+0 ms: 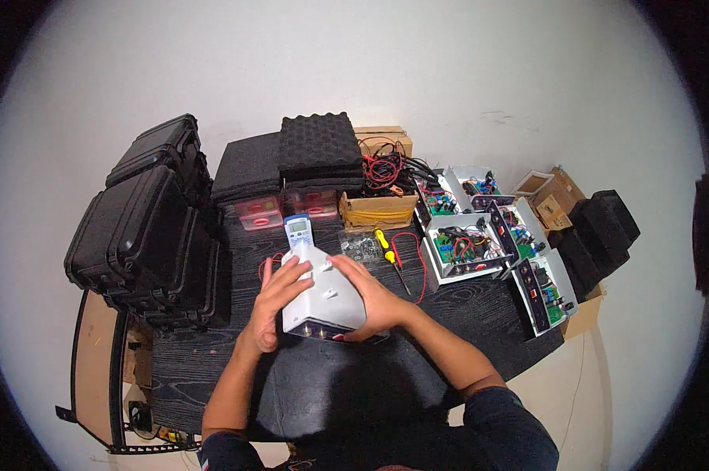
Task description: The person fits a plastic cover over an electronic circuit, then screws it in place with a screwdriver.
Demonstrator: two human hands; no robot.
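Note:
A white metal case [318, 295] with a dark front panel is tilted between my hands above the black table, a bent tab and holes showing on its white face. My left hand [276, 302] rests along its left side, fingers reaching over the white surface. On the opposite side, my right hand [376, 300] grips the edge, with fingers along the top and the thumb side low by the front panel. Just beyond the case lies a blue-framed multimeter [298, 229], partly covered by it. A yellow and black screwdriver [387, 250] lies to the right, beside a bag of small parts [358, 246].
Several open white cases with green circuit boards [464, 246] stand at the right. Black hard cases [138, 228] are stacked at the left. Behind are foam sheets [319, 143], red-and-clear boxes [258, 213] and a carton of cables [378, 212]. A red lead [424, 271] curls near the screwdriver.

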